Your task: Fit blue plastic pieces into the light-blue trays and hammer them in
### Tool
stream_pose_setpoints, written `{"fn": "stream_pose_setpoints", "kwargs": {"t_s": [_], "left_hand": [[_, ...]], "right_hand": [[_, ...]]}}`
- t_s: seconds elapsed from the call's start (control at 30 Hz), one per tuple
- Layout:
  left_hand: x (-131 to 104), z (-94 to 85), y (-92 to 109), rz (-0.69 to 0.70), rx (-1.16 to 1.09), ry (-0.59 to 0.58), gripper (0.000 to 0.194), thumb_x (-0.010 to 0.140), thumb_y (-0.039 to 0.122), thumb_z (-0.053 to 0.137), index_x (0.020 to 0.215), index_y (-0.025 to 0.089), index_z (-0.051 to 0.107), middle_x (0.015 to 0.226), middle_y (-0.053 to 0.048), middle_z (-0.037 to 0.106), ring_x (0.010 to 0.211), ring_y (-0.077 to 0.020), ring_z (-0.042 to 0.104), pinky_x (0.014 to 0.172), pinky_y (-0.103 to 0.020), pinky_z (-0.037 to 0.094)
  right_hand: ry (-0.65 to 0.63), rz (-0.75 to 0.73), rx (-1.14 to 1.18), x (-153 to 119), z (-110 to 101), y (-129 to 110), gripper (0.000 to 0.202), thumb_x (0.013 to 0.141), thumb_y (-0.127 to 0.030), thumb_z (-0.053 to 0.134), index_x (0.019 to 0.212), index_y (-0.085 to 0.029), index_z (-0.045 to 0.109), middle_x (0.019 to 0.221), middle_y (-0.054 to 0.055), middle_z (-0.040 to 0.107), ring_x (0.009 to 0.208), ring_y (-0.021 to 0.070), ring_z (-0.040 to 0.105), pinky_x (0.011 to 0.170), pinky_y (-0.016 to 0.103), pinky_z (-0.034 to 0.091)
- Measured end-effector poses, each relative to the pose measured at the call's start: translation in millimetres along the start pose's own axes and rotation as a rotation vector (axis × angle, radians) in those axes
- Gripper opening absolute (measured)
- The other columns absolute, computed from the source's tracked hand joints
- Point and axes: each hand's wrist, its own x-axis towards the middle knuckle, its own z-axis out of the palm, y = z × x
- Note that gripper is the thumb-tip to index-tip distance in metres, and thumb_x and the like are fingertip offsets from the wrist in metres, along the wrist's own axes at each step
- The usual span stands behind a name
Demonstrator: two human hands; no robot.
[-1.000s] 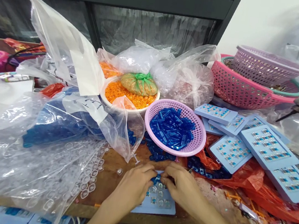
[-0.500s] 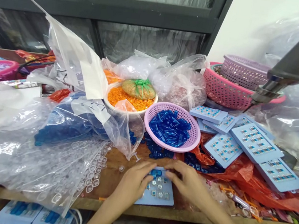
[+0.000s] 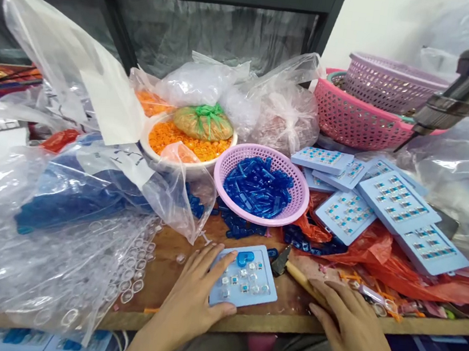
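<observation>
Left hand (image 3: 192, 302) rested on light-blue tray (image 3: 246, 281) at worktop's (image 3: 171, 259) near edge; right hand (image 3: 352, 329) lay flat beside wooden-handled tool (image 3: 297, 274); lilac basket (image 3: 261, 183) of blue parts stood beyond.

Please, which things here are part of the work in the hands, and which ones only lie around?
In the work:
left hand on the light blue tray
blue piece in that tray
right hand by the wooden-handled tool

Lying about:
orange rings bowl
pink baskets
clear bags
</observation>
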Motion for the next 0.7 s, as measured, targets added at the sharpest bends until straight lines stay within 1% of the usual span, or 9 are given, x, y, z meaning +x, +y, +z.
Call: {"fn": "stream_pose_setpoints", "kwargs": {"t_s": [0.1, 0.17, 0.27, 0.37, 0.43, 0.53, 0.63, 0.67, 0.7], "left_hand": [[5, -0.9, 0, 0.023, 0.055, 0.0, 0.09, 0.074, 0.033, 0.082, 0.151, 0.032, 0.035, 0.158, -0.011, 0.035, 0.145, -0.0367, 0.032, 0.116, -0.064, 0.029], [6, -2.7, -2, 0.036, 0.092, -0.004, 0.089, 0.074, 0.032, 0.082, 0.15, 0.033, 0.036, 0.158, -0.01, 0.036, 0.144, -0.0363, 0.033, 0.116, -0.064, 0.03], [7, -2.8, -1, 0.074, 0.123, 0.007, 0.088, 0.074, 0.033, 0.082, 0.15, 0.033, 0.036, 0.157, -0.01, 0.036, 0.144, -0.0361, 0.034, 0.115, -0.062, 0.033], [11, -2.2, 6, 0.089, 0.145, -0.017, 0.095, 0.073, 0.036, 0.083, 0.152, 0.034, 0.031, 0.157, -0.011, 0.035, 0.143, -0.0364, 0.036, 0.115, -0.061, 0.034], [16, -3.3, 14, 0.087, 0.157, -0.057, 0.098, 0.071, 0.041, 0.085, 0.152, 0.035, 0.029, 0.157, -0.01, 0.036, 0.143, -0.0367, 0.036, 0.115, -0.063, 0.032], [25, -5.4, 28, 0.096, 0.16, -0.085, 0.094, 0.073, 0.052, 0.081, 0.151, 0.033, 0.033, 0.156, -0.011, 0.038, 0.143, -0.0364, 0.036, 0.115, -0.064, 0.03], [33, -4.8, 41, 0.094, 0.171, -0.146, 0.095, 0.071, 0.053, 0.082, 0.15, 0.032, 0.035, 0.158, -0.011, 0.033, 0.145, -0.0367, 0.032, 0.116, -0.065, 0.027], [35, -4.2, 45, 0.086, 0.18, -0.175, 0.097, 0.069, 0.05, 0.085, 0.15, 0.033, 0.035, 0.159, -0.01, 0.031, 0.145, -0.0371, 0.03, 0.116, -0.066, 0.026], [36, -3.5, 47, 0.076, 0.19, -0.199, 0.098, 0.068, 0.046, 0.086, 0.15, 0.035, 0.034, 0.159, -0.009, 0.03, 0.146, -0.0375, 0.03, 0.116, -0.067, 0.025]], "right_hand": [[0.005, 0.024, -0.088, 1, -1, -3, 0.032, 0.101, -0.032, 0.035, 0.117, -0.021, 0.061, 0.096, 0.01, 0.071, 0.088, 0.0315, 0.066, 0.074, 0.048, 0.052], [0.024, 0.028, -0.093, 4, -4, -7, 0.029, 0.101, -0.028, 0.035, 0.116, -0.022, 0.06, 0.093, 0.008, 0.071, 0.085, 0.0295, 0.068, 0.075, 0.047, 0.054], [0.059, 0.027, -0.02, 6, -12, -8, 0.027, 0.1, -0.023, 0.038, 0.118, -0.023, 0.058, 0.097, 0.006, 0.072, 0.087, 0.023, 0.071, 0.075, 0.037, 0.057], [0.129, 0.04, 0.017, -2, -21, -2, 0.025, 0.1, -0.027, 0.042, 0.116, -0.024, 0.06, 0.104, 0.007, 0.073, 0.095, 0.0195, 0.073, 0.074, 0.025, 0.059], [0.169, 0.078, 0.092, -12, -27, 5, 0.024, 0.098, -0.032, 0.047, 0.114, -0.025, 0.063, 0.106, 0.006, 0.075, 0.099, 0.0185, 0.073, 0.08, 0.021, 0.058], [0.145, 0.252, 0.365, -28, -33, 12, 0.024, 0.092, -0.033, 0.06, 0.115, -0.028, 0.066, 0.109, 0.001, 0.076, 0.102, 0.0149, 0.072, 0.088, 0.014, 0.053], [0.042, 0.57, 0.75, -38, -34, 9, 0.027, 0.087, -0.038, 0.068, 0.113, -0.031, 0.071, 0.113, 0.002, 0.075, 0.109, 0.0176, 0.069, 0.091, 0.016, 0.052], [0.006, 0.686, 0.892, -38, -33, 5, 0.029, 0.086, -0.042, 0.07, 0.112, -0.031, 0.073, 0.11, 0.003, 0.076, 0.104, 0.0189, 0.071, 0.087, 0.018, 0.054], [-0.014, 0.803, 1.024, -38, -32, 0, 0.033, 0.084, -0.047, 0.071, 0.112, -0.031, 0.074, 0.1, 0.004, 0.076, 0.093, 0.0189, 0.073, 0.078, 0.019, 0.057]]}}
